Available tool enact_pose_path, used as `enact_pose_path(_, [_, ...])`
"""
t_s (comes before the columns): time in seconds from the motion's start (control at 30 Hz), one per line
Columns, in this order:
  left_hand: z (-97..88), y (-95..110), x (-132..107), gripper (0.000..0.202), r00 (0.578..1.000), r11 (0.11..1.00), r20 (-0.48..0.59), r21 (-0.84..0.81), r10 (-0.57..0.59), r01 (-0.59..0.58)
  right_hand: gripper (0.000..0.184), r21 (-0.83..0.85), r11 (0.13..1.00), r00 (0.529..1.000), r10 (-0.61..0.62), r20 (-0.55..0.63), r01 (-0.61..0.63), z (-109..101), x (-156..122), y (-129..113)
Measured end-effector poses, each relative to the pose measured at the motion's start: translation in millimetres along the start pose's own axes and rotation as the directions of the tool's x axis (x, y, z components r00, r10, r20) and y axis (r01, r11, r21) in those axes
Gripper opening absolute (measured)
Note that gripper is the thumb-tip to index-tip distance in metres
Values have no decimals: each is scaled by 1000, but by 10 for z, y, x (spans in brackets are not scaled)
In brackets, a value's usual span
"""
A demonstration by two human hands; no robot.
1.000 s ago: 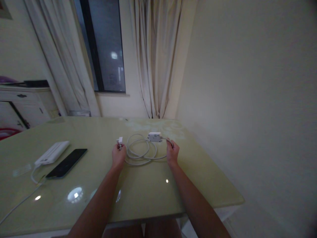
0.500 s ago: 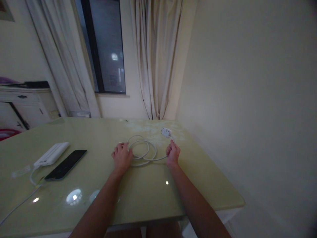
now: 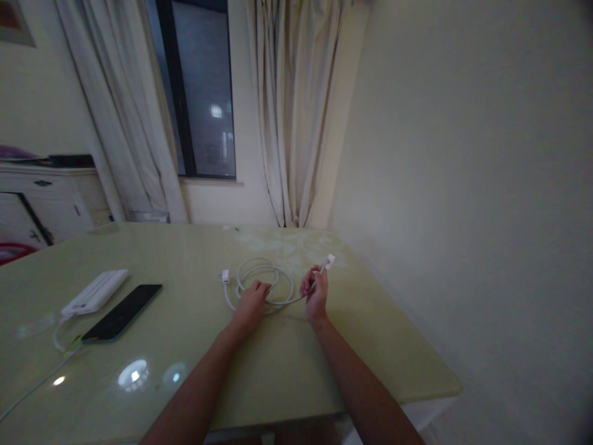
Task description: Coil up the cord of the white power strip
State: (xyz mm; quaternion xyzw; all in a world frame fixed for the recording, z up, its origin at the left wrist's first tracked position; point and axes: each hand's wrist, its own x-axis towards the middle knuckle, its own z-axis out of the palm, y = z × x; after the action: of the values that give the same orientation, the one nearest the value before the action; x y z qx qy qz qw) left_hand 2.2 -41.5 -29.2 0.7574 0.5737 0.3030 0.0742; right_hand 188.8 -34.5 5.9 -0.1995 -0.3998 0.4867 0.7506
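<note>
**Looped cable on the desk, between left hand and right hand**

Seen on the right half of the desk [image 3: 384, 352], well in from the near edge: a pale grey cable [image 3: 292, 285] in loose, overlapping rings. At one end, on the left of the rings, a small white plug [image 3: 225, 275] with prongs pointing left; at the other, beyond the right hand [image 3: 317, 296] and toward the far right corner, a small white block [image 3: 330, 261]. Right hand: grasping the cable just short of the block. Left hand [image 3: 251, 305]: laid over the near side of the rings with fingers bent onto the cable; cannot tell whether pinching or merely resting.

Probably light, smooth and bendy, yet springy enough to push rings open again. Best to take hold of several strands together, or of a straight stretch close to either end; likely to swing the block about if gripped far from it. Treat prongs gently.

Underneath, a glossy, pale green desktop with reflected lamps, a rounded near right corner and a faint pale pattern along the far edge. Farther left, a flat black phone [image 3: 123, 313] beside a rounded white power bank [image 3: 96, 293]; nearer the left side, a thin white cord [image 3: 34, 390]. Past the far edge, softly pleated cream curtains [image 3: 296, 111] and a dark-framed window [image 3: 206, 93].
</note>
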Motion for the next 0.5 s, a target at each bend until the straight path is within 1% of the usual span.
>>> enact_pose_path(0.1, [-3, -17, 10, 34, 998, 999, -57, -38, -40, 38, 30, -129, 990, 997, -53, 50, 60, 35, -67, 1])
enact_pose_path(0.17, [-23, -26, 11, 33, 995, 994, -59, -82, -75, 70, 34, -218, 972, 994, -72, 79, 88, 36, -104, 9])
enact_pose_path(0.23, [-45, -31, 10, 34, 991, 987, -68, -124, -112, 103, 41, -309, 944, 990, -86, 115, 118, 23, -132, 29])
enact_pose_path(0.33, [-58, -30, 10, 33, 983, 981, -135, -160, -128, 106, 43, -436, 879, 976, -124, 180, 192, -5, -157, 70])
enact_pose_path(0.43, [-50, -28, 15, 33, 977, 977, -185, -201, -110, 72, 35, -546, 802, 963, -135, 233, 244, -23, -168, 96])
enact_pose_path(0.5, [-41, -28, 19, 33, 978, 970, -190, -239, -88, 41, 24, -613, 747, 952, -86, 293, 256, -22, -178, 103])
